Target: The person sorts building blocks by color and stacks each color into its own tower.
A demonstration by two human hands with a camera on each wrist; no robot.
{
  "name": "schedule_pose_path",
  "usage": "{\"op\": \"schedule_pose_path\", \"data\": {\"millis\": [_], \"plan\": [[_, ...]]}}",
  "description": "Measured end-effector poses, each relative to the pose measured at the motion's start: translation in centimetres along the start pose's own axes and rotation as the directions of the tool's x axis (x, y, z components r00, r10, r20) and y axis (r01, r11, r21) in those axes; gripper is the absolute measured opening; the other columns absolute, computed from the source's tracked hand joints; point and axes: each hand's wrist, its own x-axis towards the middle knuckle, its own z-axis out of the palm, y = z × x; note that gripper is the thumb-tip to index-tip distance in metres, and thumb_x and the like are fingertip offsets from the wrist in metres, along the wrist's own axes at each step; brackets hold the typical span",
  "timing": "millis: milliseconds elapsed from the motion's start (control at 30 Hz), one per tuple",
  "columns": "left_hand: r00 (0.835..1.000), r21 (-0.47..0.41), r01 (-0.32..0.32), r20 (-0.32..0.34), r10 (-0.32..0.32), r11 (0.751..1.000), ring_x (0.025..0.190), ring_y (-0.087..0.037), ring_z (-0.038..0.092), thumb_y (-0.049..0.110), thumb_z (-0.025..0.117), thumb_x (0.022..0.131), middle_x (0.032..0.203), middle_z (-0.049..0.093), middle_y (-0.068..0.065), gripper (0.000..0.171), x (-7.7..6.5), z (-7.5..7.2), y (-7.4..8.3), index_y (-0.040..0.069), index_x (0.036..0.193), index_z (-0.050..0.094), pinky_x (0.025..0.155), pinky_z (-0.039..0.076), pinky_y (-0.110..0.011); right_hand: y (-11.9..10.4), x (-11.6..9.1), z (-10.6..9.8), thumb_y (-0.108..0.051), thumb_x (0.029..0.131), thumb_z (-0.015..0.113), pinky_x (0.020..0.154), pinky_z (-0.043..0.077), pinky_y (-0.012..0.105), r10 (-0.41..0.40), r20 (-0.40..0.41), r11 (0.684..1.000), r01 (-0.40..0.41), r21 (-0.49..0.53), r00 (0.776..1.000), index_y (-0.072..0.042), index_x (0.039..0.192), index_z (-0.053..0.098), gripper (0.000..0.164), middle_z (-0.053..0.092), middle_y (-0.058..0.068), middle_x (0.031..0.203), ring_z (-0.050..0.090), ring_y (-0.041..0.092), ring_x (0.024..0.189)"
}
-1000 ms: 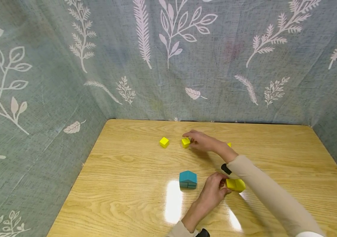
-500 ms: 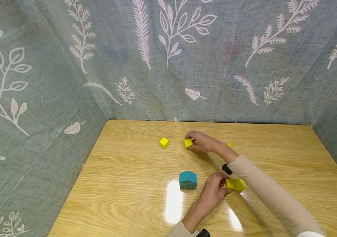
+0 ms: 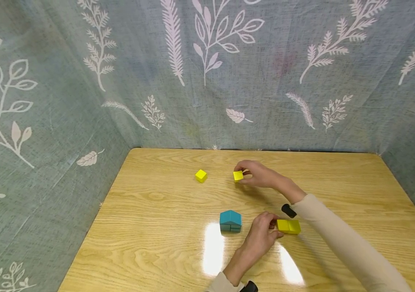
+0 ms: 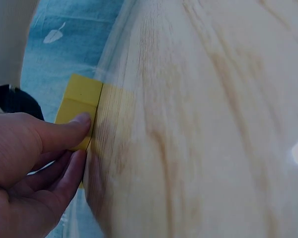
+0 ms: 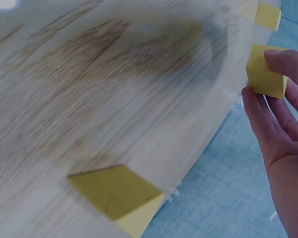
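Observation:
My right hand (image 3: 260, 174) pinches a yellow cube (image 3: 238, 177) between thumb and fingers over the back of the table; the right wrist view shows the cube (image 5: 265, 72) close. Nearer the front, my left hand (image 3: 262, 233) has its thumb and fingers on either side of the left end of two yellow blocks (image 3: 289, 227) set side by side. Seen from the left wrist, the thumb lies across one face of these blocks (image 4: 82, 96). A second yellow cube (image 3: 201, 176) sits to the left of the right hand.
Left of the left hand stands a teal house-shaped stack of blocks (image 3: 231, 221). A yellow wedge-shaped block (image 5: 116, 193) lies on the table in the right wrist view, hidden behind the right arm in the head view. Leaf-patterned cloth (image 3: 192, 121) borders the wooden table (image 3: 149, 227).
The right hand has closed its fingers on the yellow cube and brought it a little to the right. The left hand stays at the two yellow blocks.

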Motion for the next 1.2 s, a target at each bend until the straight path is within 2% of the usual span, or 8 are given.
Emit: {"op": "schedule_pose_path", "data": {"millis": [133,267,733,900,1200], "plan": [[1.0,-0.022,0.012,0.008,-0.012,1.0,0.088,-0.003,0.059,0.0,0.083,0.085,0.101,0.066,-0.002,0.028,0.0,0.0,0.1,0.0,0.109,0.07,0.077,0.051,-0.011,0.1,-1.1,-0.6,0.001,0.094,0.073,0.098,0.056,0.046,-0.013,-0.022,1.0,0.013,0.006,1.0,0.004,0.124,0.063,0.033,0.063,0.017,0.123,0.061,0.035,0.116],[1.0,-0.005,0.011,0.01,-0.011,1.0,0.086,-0.002,0.058,0.002,0.084,0.085,0.098,0.065,0.0,0.028,0.0,-0.1,0.1,0.0,0.109,0.07,0.076,0.051,-0.011,0.1,-2.1,-0.9,0.001,0.094,0.073,0.096,0.056,0.047,-0.036,-0.033,0.999,0.036,-0.007,0.999,0.006,0.125,0.063,0.033,0.063,0.018,0.123,0.061,0.036,0.116],[1.0,0.015,-0.013,0.004,0.013,1.0,0.085,-0.002,0.058,0.002,0.083,0.085,0.098,0.066,-0.003,0.027,0.0,-0.1,-0.1,0.0,0.108,0.07,0.076,0.05,-0.011,-0.2,-5.6,-1.0,0.004,0.091,0.075,0.094,0.057,0.046,-0.078,-0.1,0.997,0.077,-0.018,0.992,0.005,0.124,0.064,0.035,0.065,0.017,0.121,0.062,0.035,0.113],[1.0,-0.001,0.001,0.007,-0.001,1.0,0.086,-0.002,0.059,-0.001,0.083,0.084,0.101,0.067,-0.003,0.029,0.0,-0.1,-0.1,0.0,0.11,0.07,0.076,0.05,-0.011,-0.1,-6.9,-1.2,0.002,0.091,0.075,0.094,0.057,0.045,-0.064,-0.121,0.998,0.064,-0.01,0.991,0.004,0.123,0.065,0.034,0.066,0.015,0.119,0.063,0.034,0.112],[1.0,0.038,-0.002,0.018,0.001,0.999,0.085,-0.003,0.059,0.002,0.083,0.086,0.098,0.065,-0.002,0.028,0.1,-0.2,0.0,0.001,0.11,0.069,0.074,0.05,-0.01,0.3,-9.7,-1.4,0.004,0.089,0.077,0.089,0.059,0.049,-0.069,-0.161,0.997,0.066,-0.025,0.984,0.003,0.121,0.067,0.033,0.068,0.014,0.117,0.065,0.034,0.107]]}}
